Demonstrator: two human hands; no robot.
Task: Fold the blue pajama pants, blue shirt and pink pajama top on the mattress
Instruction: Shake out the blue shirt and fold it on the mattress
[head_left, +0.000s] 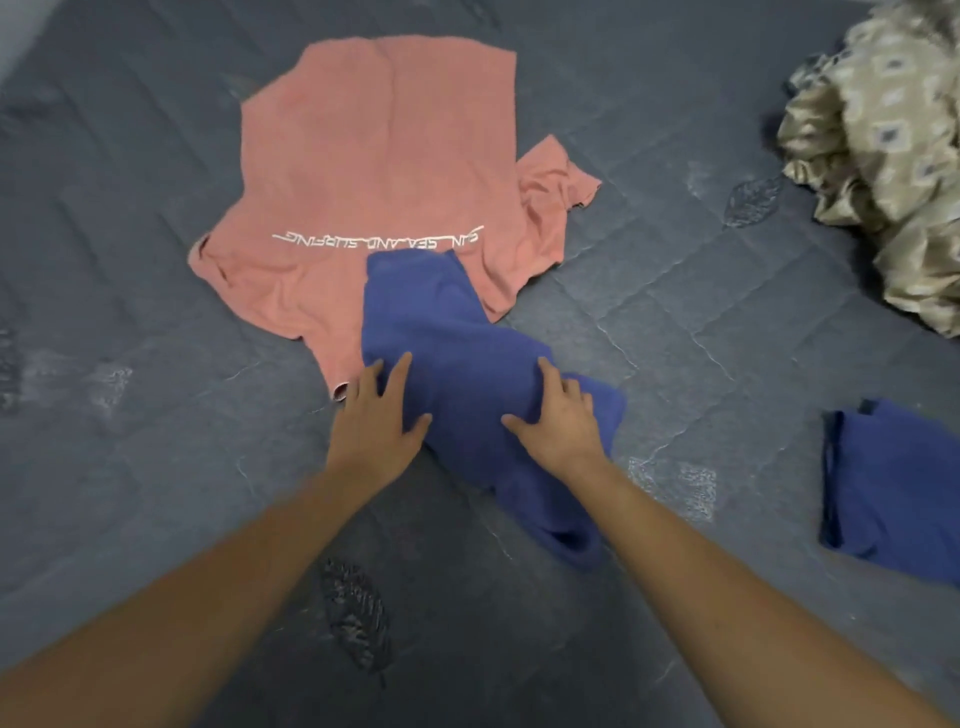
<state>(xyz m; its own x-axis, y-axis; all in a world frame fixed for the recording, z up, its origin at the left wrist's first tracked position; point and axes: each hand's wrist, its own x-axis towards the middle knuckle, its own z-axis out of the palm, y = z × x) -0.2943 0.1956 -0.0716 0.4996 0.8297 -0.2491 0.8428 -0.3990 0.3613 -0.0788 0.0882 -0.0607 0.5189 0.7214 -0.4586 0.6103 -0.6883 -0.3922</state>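
Hands were both on the blue garment (457, 358) in the middle of the gray mattress (130, 457); whether this piece was the pants or the shirt I could not tell. The left hand (382, 423) lay on its left edge with the fingers spread and nearly straight, pressing and not grasping. The right hand (558, 418) lay on the right part with the fingers slightly bent on the cloth, and I could not tell if it pinched a fold or only pressed. The far end of this garment lay over the lower hem of the pink top (384, 176), which was spread flat further away, with its white lettering upside down to the viewer and one sleeve wrinkled at the right. A second blue piece (893, 488) lay well apart at the right and looked already folded. To do this step well, I think the palms should smooth the cloth outward from the middle, then one hand should hold the crease while the other brings the edge over, so that the sides meet evenly. It would be better to slide the garment off the pink top first, or both could move together. Open mattress remained at the left and near the person; a patterned beige cloth (883, 156) was heaped at the far right, so that side gave less room.
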